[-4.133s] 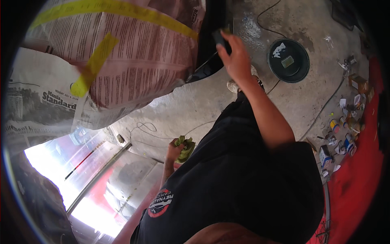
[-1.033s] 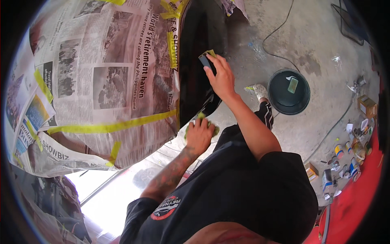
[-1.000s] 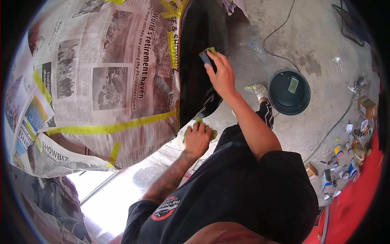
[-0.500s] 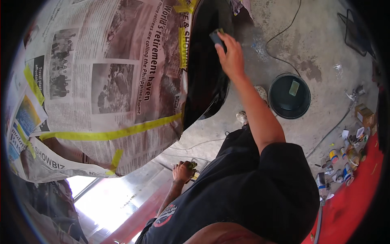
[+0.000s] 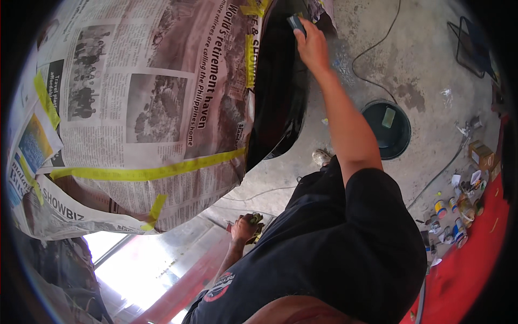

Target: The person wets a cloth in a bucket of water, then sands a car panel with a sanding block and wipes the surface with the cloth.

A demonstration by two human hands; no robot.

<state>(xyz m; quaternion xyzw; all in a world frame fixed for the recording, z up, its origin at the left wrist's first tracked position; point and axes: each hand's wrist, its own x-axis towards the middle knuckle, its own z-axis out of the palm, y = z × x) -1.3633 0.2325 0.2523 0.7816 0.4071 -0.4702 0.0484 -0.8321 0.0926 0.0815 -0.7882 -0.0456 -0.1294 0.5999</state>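
Observation:
Stretched far ahead, my right hand (image 5: 314, 47) closes its fingers and thumb round a small grey-blue sanding block (image 5: 295, 23). The block lies against the glossy black car panel (image 5: 276, 102), near its far end. Newspaper (image 5: 156, 108) fixed with yellow masking tape (image 5: 156, 171) covers the bodywork left of that panel. Low by my side, my left hand (image 5: 244, 229) is closed on a crumpled yellow-green thing (image 5: 256, 218); my fingers hide part of it, and its kind is unclear.
A dark round bucket (image 5: 402, 144) of water with a pale green block (image 5: 388, 117) in it stands right of my arm. A cable (image 5: 372, 51) runs over the concrete floor to it. Several cans (image 5: 459, 231), a cardboard box (image 5: 480, 155) and litter lie at the right. A folding metal frame (image 5: 468, 51) is at far right.
My right hand has slid the sanding block forward and slightly right along the black panel. My left hand has stayed almost in place, still closed on the yellow-green thing.

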